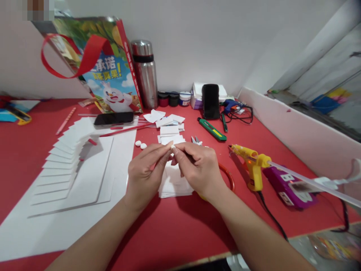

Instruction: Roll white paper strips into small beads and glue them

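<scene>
Both hands meet over the middle of the table, fingertips pinched together. My left hand (148, 171) and my right hand (199, 165) hold a small white piece (173, 146) between thumbs and forefingers; most of it is hidden, and its material cannot be made out. Two small white balls (141, 145) lie just left of the fingertips. Beneath the hands is a stack of white paper squares (176, 184). Folded white paper pieces (169, 130) lie beyond the fingertips. Scissors (196, 140) show only their blade tips behind my right hand, with an orange handle (227, 177) beside it.
A white stepped card model (60, 162) covers the left. To the right lie a yellow glue gun (252, 163), a purple box (290, 188) and a green cutter (212, 130). A steel flask (146, 75), paint jars (173, 98), a gift bag (104, 71) and phones stand or lie behind.
</scene>
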Motion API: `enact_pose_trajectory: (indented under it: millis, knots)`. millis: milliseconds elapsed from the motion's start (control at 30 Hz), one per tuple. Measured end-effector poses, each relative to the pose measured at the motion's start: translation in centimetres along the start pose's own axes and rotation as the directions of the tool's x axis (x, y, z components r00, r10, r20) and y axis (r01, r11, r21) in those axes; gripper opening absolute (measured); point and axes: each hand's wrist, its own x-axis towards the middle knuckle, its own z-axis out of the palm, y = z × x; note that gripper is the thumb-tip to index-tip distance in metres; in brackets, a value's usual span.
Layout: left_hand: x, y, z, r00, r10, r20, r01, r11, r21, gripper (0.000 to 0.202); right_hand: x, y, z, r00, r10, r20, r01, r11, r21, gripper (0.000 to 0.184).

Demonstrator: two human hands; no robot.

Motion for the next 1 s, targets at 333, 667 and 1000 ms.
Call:
enact_pose_trajectory:
  millis: [333,667,1000]
  knots:
    - [0.6,-0.1,-0.5,0.999,-0.036,0.026,0.035,0.998,0.045,0.021,0.5,0.6,0.1,0.990,0.091,0.112,-0.114,0.968,0.223,0.022]
    - [0.6,-0.4,-0.9,0.993,0.112,0.024,-0.115,0.980,0.160,0.023,1.3,0.8,-0.7,0.812,0.423,0.402,-0.580,0.516,0.630,0.017]
    - [0.6,-0.8,-0.9,0.975,0.207,0.081,-0.214,0.972,0.098,0.034,1.4,0.8,-1.2,0.760,0.484,0.434,-0.644,0.471,0.603,0.018]
